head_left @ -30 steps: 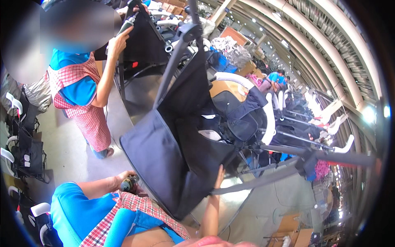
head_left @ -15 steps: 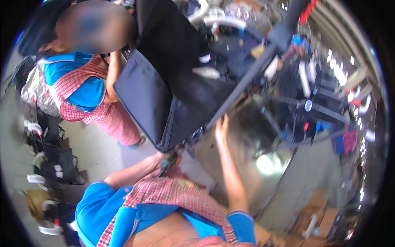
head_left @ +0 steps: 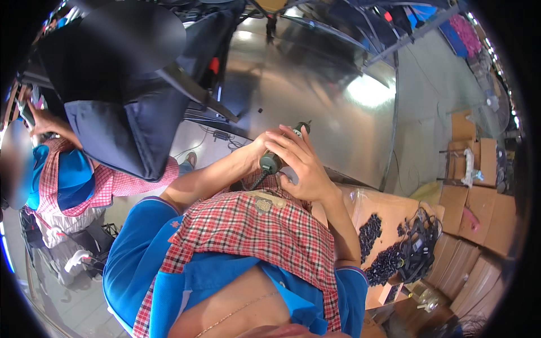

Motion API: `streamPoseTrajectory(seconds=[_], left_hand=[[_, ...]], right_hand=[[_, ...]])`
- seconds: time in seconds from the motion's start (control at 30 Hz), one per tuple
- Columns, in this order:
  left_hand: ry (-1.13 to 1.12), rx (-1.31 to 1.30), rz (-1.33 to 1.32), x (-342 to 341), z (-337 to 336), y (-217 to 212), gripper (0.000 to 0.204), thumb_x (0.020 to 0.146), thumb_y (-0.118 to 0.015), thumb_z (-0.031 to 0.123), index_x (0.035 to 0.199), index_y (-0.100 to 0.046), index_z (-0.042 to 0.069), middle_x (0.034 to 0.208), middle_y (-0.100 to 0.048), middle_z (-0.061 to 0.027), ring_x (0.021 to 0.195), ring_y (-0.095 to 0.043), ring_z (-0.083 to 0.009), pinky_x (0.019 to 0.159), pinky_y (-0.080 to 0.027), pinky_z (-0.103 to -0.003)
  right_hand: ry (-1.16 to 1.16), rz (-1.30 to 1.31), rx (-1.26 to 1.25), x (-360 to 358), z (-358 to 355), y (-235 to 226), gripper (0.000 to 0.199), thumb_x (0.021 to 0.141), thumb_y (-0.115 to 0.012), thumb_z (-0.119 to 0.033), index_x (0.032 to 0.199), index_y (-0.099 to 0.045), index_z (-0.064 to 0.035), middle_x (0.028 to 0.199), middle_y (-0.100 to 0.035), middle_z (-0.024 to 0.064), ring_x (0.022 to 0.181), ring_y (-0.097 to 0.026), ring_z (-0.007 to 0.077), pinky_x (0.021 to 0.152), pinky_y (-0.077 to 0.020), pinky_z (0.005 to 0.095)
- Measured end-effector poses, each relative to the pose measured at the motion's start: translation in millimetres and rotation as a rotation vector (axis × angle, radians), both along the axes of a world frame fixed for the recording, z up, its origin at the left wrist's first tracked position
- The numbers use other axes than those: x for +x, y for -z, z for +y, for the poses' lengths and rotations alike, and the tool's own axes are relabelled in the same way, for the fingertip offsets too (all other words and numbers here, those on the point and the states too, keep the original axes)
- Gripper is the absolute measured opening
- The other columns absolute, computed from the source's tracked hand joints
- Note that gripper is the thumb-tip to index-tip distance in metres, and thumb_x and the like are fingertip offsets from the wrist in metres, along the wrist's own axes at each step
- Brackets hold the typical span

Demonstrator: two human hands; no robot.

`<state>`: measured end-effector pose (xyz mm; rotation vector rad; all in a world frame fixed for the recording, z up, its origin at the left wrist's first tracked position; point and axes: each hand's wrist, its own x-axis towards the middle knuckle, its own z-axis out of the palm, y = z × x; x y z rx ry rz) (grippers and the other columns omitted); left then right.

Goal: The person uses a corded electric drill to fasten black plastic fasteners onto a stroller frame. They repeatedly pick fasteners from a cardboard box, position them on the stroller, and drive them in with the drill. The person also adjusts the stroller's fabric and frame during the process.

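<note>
1. Both hands now close around a grey powered screwdriver (head_left: 274,159) at chest height: the left hand (head_left: 260,147) wraps its body, the right hand (head_left: 301,163) lies over it.
2. A moment ago the right hand reached up to the dark fabric seat (head_left: 132,132); it has let go.
3. The seat now hangs apart at upper left, beside a co-worker (head_left: 62,186).

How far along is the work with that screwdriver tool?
Done: nothing finished shows. In hand: both hands, left hand and right hand, grip the grey driver tool near the chest. Left: the dark fabric frame hangs apart, and black small parts sit on cardboard.
</note>
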<state>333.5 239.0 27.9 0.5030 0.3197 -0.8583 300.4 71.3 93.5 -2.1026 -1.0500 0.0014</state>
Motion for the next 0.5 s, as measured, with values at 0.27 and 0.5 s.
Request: streamPoseTrajectory(seconds=[0.27,0.5], left_hand=[[0.076,0.265,-0.606,-18,-73,82,0.047,0.090,-0.044,0.024,0.133,-0.043,0.005,0.136,-0.046,-0.0132,0.129,-0.043,-0.0200,0.107,-0.039,-0.034],[0.114,0.272,-0.285,-11,-106,19,0.029,0.092,-0.044,0.018,0.113,-0.056,0.002,0.106,-0.064,-0.0113,0.096,-0.064,-0.0185,0.078,-0.056,-0.031]], right_hand=[[0.196,-0.147,-0.002,-3,-69,32,0.066,0.055,-0.084,-0.032,0.110,-0.053,-0.0142,0.133,-0.049,0.0056,0.132,-0.038,0.0321,0.110,-0.0195,0.0662],[0.107,-0.215,0.091,2,-94,57,0.070,0.060,-0.081,-0.033,0.118,-0.047,-0.0157,0.138,-0.048,0.0081,0.130,-0.043,0.0351,0.108,-0.0228,0.0660]])
